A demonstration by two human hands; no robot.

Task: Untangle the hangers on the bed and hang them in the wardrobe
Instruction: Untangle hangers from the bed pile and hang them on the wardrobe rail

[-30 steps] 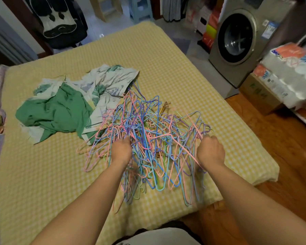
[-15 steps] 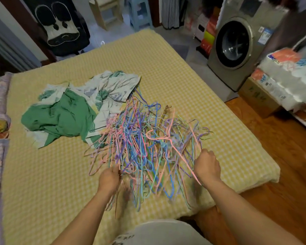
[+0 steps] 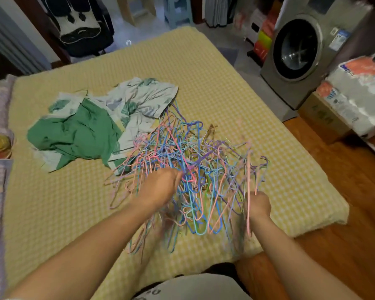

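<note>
A tangled heap of thin pink, blue and purple wire hangers is spread on the yellow checked bed, ahead of both hands. Wires at its near right edge are gripped by the right hand. The left hand, nearer the middle, is closed among strands, apparently pinching some. Pulled strands run toward the person.

A tangled heap of wire hangers was spread over the near right part of the bed, with loops draped over its near edge. Directly behind and to the left, a crumpled green and leaf-print cloth was touching the heap, blocking that side. Bare yellow mattress was left open on the near left and across the far half. To the right, wooden floor was open beside the bed, bounded further back by a washing machine and a cardboard box.
</note>
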